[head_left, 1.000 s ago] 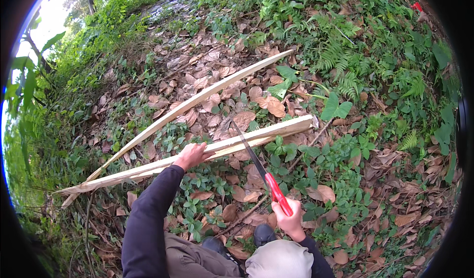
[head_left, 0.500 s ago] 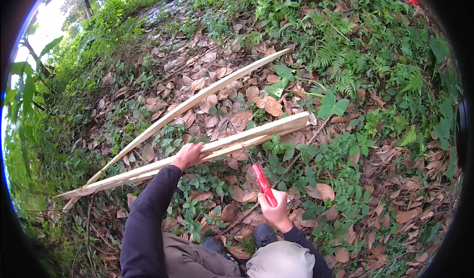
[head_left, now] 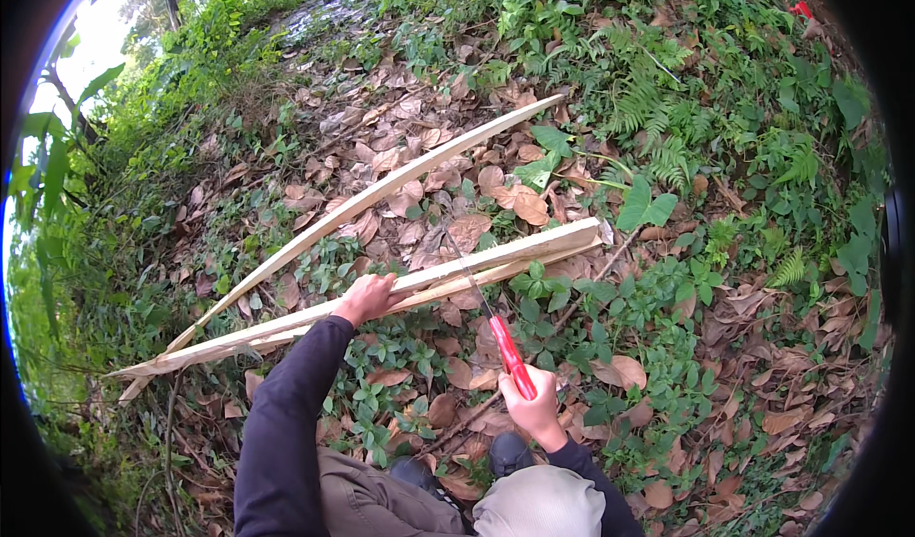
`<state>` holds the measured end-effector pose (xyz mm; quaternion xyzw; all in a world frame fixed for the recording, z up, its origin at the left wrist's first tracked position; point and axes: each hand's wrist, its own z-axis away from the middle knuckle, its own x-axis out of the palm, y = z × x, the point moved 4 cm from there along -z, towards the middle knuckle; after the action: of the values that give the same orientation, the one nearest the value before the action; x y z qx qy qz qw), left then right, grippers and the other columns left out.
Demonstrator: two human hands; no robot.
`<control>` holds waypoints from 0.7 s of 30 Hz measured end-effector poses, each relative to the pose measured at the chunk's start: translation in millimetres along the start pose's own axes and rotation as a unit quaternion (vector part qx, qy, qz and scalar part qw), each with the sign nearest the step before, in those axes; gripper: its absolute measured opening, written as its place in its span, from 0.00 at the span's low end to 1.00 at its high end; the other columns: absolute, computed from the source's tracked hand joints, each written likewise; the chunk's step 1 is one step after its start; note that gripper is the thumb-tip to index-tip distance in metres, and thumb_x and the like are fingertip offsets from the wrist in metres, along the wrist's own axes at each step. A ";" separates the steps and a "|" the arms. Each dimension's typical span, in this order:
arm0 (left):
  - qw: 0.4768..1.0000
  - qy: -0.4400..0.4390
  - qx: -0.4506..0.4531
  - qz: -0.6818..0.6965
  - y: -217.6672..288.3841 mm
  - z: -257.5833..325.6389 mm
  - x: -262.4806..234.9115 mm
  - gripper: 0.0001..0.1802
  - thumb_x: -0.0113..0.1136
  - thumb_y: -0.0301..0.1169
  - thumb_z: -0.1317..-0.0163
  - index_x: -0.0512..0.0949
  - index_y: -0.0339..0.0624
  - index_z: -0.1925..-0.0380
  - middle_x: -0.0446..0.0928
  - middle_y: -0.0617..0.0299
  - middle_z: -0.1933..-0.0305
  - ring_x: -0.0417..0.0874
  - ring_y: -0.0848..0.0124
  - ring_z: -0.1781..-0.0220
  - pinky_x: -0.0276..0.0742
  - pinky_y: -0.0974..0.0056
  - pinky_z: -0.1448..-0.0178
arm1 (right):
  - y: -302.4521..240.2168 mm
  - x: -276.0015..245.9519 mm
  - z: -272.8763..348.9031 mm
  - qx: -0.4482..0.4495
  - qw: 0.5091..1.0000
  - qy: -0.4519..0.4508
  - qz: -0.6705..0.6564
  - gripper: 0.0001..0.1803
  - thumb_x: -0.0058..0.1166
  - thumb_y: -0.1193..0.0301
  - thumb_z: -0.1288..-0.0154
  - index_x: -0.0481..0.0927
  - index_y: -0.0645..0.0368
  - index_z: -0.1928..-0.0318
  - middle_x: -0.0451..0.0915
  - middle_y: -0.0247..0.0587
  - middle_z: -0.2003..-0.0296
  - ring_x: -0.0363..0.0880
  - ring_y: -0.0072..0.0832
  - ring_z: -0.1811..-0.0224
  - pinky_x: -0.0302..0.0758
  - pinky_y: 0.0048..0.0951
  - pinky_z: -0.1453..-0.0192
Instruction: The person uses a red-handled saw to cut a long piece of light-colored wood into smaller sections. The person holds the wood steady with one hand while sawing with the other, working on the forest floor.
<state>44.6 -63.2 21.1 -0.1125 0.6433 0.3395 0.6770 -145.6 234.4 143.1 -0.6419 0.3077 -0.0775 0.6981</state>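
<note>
My left hand [head_left: 368, 299] grips a long pale wooden plank [head_left: 534, 245], its fingers wrapped over the upper edge. A second pale strip of wood [head_left: 438, 292] lies close along the plank's near side. In my right hand [head_left: 534, 411] is the red handle of a hand saw [head_left: 512, 356]. The saw's thin blade crosses the plank to the right of my left hand, with its tip showing just past the far edge. How deep the blade sits in the wood cannot be made out.
Beyond the plank lies a longer, slightly curved pale wood strip [head_left: 400, 177], meeting it at the far left. Dry brown leaves [head_left: 515, 202], ferns [head_left: 648, 118] and low green plants cover the ground. My dark shoes [head_left: 511, 453] are below my hands. Something red [head_left: 802, 9] shows at the upper right.
The saw has shifted very slightly, with a little more blade showing past the plank's far edge. My left hand stays in the same place on the plank.
</note>
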 end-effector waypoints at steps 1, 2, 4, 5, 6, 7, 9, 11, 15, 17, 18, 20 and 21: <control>1.000 -0.002 -0.008 -0.003 -1.3 2.0 -2.0 0.30 0.56 0.57 0.33 0.77 0.36 0.61 0.81 0.41 0.74 0.85 0.44 0.68 0.81 0.46 0.60 | -3.9 -5.9 6.9 0.026 1.000 -0.007 -0.005 0.15 0.60 0.74 0.40 0.72 0.62 0.81 0.69 0.38 0.88 0.66 0.21 0.87 0.62 0.31 0.79; 1.000 -0.004 -0.017 -0.007 -2.8 4.3 -3.4 0.30 0.55 0.57 0.33 0.77 0.36 0.61 0.81 0.41 0.74 0.85 0.44 0.68 0.81 0.46 0.60 | -8.7 -17.4 19.9 0.052 0.998 -0.015 -0.010 0.14 0.60 0.74 0.40 0.72 0.62 0.81 0.70 0.36 0.88 0.67 0.20 0.86 0.62 0.30 0.79; 1.000 0.013 0.007 -0.020 -2.9 -1.0 -5.6 0.29 0.57 0.55 0.33 0.76 0.35 0.65 0.80 0.43 0.77 0.84 0.45 0.71 0.79 0.47 0.63 | -19.4 -39.7 47.0 0.083 0.995 -0.038 -0.035 0.15 0.60 0.76 0.40 0.72 0.62 0.82 0.68 0.29 0.88 0.63 0.15 0.85 0.61 0.29 0.79; 0.999 0.026 0.020 -0.011 -2.6 -1.7 -6.9 0.28 0.58 0.55 0.33 0.76 0.35 0.65 0.80 0.42 0.77 0.84 0.44 0.70 0.79 0.46 0.62 | -16.5 -41.7 43.3 0.071 0.997 -0.029 -0.021 0.15 0.60 0.75 0.41 0.71 0.62 0.82 0.67 0.30 0.88 0.63 0.15 0.85 0.61 0.29 0.79; 1.000 0.020 0.012 -0.002 2.9 0.6 -0.4 0.28 0.58 0.54 0.33 0.76 0.35 0.65 0.80 0.42 0.76 0.84 0.44 0.70 0.79 0.46 0.62 | -13.5 -40.3 37.8 0.066 0.998 -0.017 -0.007 0.15 0.60 0.75 0.41 0.71 0.62 0.82 0.67 0.31 0.89 0.62 0.16 0.85 0.60 0.29 0.79; 1.000 0.018 0.009 0.003 9.0 0.2 3.1 0.27 0.58 0.53 0.33 0.76 0.35 0.65 0.80 0.42 0.76 0.84 0.44 0.70 0.79 0.46 0.62 | -5.5 -33.2 22.1 0.043 0.999 -0.001 0.003 0.15 0.60 0.74 0.41 0.71 0.62 0.82 0.67 0.33 0.89 0.63 0.16 0.85 0.60 0.30 0.79; 1.000 0.025 0.014 0.011 10.1 -2.4 -5.6 0.25 0.59 0.51 0.34 0.76 0.35 0.65 0.80 0.41 0.74 0.84 0.45 0.68 0.79 0.46 0.61 | 6.7 -12.3 -3.6 0.007 1.000 0.022 0.005 0.15 0.59 0.74 0.41 0.71 0.64 0.81 0.67 0.37 0.89 0.66 0.19 0.86 0.61 0.31 0.80; 1.000 0.029 0.010 -0.002 -4.4 -5.4 -11.4 0.25 0.60 0.50 0.34 0.75 0.35 0.66 0.80 0.41 0.74 0.84 0.45 0.68 0.79 0.46 0.61 | -0.8 3.0 -11.1 0.001 1.000 0.023 -0.002 0.15 0.59 0.73 0.41 0.71 0.63 0.82 0.66 0.37 0.89 0.65 0.21 0.87 0.61 0.32 0.80; 1.000 0.018 -0.004 -0.007 -1.8 10.0 1.0 0.27 0.58 0.54 0.33 0.75 0.36 0.67 0.80 0.43 0.75 0.84 0.45 0.70 0.80 0.46 0.62 | 1.3 -8.8 0.9 0.001 1.000 0.002 0.028 0.15 0.60 0.72 0.41 0.71 0.63 0.82 0.67 0.38 0.89 0.65 0.23 0.88 0.61 0.33 0.80; 0.999 0.039 0.015 -0.003 -5.8 9.9 2.1 0.28 0.54 0.57 0.32 0.74 0.37 0.65 0.80 0.44 0.77 0.84 0.45 0.71 0.79 0.46 0.65 | -3.7 -9.4 3.5 0.012 1.000 0.000 0.015 0.15 0.61 0.73 0.41 0.71 0.63 0.81 0.67 0.36 0.89 0.64 0.20 0.87 0.61 0.31 0.80; 0.999 0.044 0.016 -0.007 -1.9 7.3 2.2 0.28 0.54 0.57 0.32 0.74 0.37 0.66 0.80 0.44 0.77 0.84 0.46 0.72 0.79 0.46 0.65 | -4.3 -11.5 5.8 0.027 1.000 0.002 0.010 0.15 0.61 0.73 0.40 0.71 0.63 0.81 0.67 0.34 0.89 0.64 0.19 0.86 0.60 0.30 0.79; 0.998 0.050 0.008 -0.022 0.1 12.0 -2.9 0.29 0.54 0.56 0.32 0.73 0.37 0.66 0.80 0.44 0.77 0.84 0.46 0.73 0.79 0.47 0.66 | -18.1 -15.5 19.9 0.050 0.999 -0.006 -0.012 0.15 0.61 0.73 0.40 0.72 0.63 0.81 0.67 0.32 0.88 0.63 0.17 0.85 0.60 0.29 0.79; 0.997 0.072 0.022 -0.027 -0.1 10.8 -3.9 0.28 0.54 0.56 0.31 0.73 0.37 0.67 0.80 0.45 0.77 0.84 0.46 0.73 0.79 0.48 0.68 | -25.8 -22.6 25.9 0.056 0.998 -0.002 -0.021 0.15 0.61 0.74 0.40 0.72 0.62 0.81 0.67 0.31 0.88 0.63 0.16 0.85 0.60 0.29 0.79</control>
<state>53.5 -58.0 26.4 -0.1394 0.6941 0.2982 0.6402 -142.5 263.5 174.6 -0.6081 0.2878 -0.1077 0.7320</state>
